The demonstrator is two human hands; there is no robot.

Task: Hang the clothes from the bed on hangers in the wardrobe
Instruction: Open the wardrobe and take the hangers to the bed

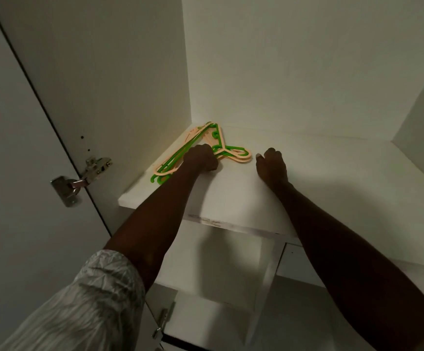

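A stack of green and peach plastic hangers [233,152] lies in the back left corner of a white wardrobe shelf [332,178]. My left hand [202,158] rests on the stack with its fingers curled down around the hangers near their necks. My right hand [271,165] lies on the bare shelf just right of the hangers' hooks, fingers loosely bent, holding nothing. No clothes or bed are in view.
The open wardrobe door [28,173] stands at the left with a metal hinge [79,178]. White side walls close in the shelf on both sides. Below the shelf are lower compartments and another hinge [164,323].
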